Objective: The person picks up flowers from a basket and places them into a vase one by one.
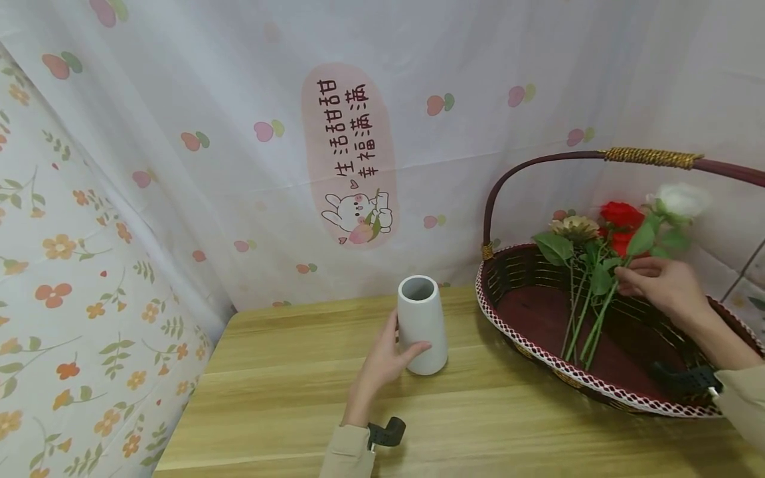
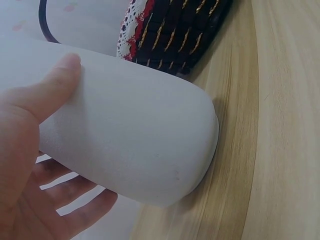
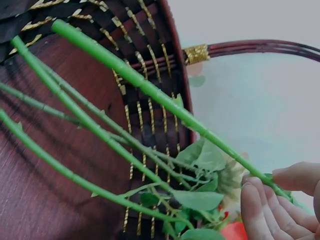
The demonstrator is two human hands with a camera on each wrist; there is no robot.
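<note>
Head view: fruit-print cloth (image 1: 239,99) behind the wooden desk (image 1: 269,378), floral cloth (image 1: 60,299) at the left; at the right, a large dark basket (image 1: 526,312), with lace-trimmed rim between vase (image 1: 423,338) and flowers. Close beside the held stem (image 3: 150,89), crowding it: red blooms (image 1: 621,216) and a beige flower (image 1: 574,228). White rose (image 1: 681,201) over the basket, blurred, leafy, pinched by its green stem between thumb and fingers of the right hand (image 1: 672,289). Vase upright on the desk, whitish, smooth, tapering to a round mouth, clasped by the left hand (image 1: 382,355).
</note>
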